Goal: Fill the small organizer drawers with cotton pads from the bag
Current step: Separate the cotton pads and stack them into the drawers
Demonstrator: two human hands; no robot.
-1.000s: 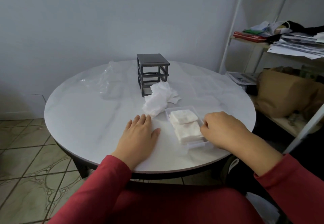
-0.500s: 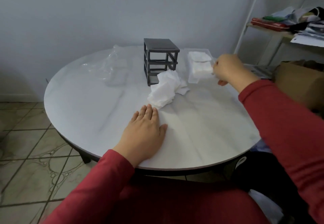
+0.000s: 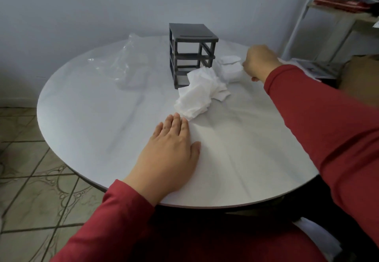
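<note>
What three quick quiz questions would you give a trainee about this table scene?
1. True or false: the left hand lies flat on the table.
2. Where is the pad-filled drawer? A: beside the organizer frame, held by the right hand. B: in the frame's top slot. C: under the left hand.
3. Fill in: the clear ___ lies left of the frame.
Key: 1 true; 2 A; 3 plastic bag.
</note>
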